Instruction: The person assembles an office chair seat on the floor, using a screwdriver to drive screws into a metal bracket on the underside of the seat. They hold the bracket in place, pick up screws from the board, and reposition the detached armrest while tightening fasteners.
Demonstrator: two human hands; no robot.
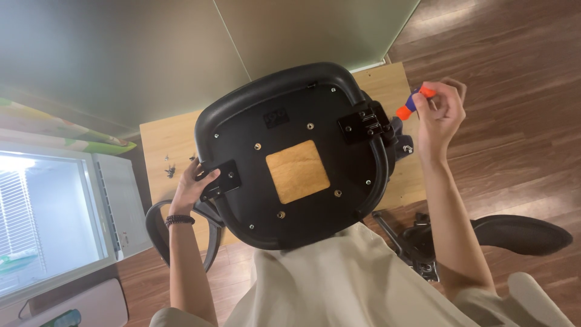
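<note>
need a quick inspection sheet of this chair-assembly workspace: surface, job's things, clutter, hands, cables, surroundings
Surface: low wooden table, mostly covered by the seat.
Job's things: black chair seat lying underside up; armrest bracket at its right edge; armrest at its left.
Clutter: loose screws on the table.
Hands: left hand grips the seat's left bracket; right hand holds an orange and blue screwdriver.
Cables: nothing seen.
Surroundings: wood floor, chair mechanism, second armrest, green wall panels.
</note>
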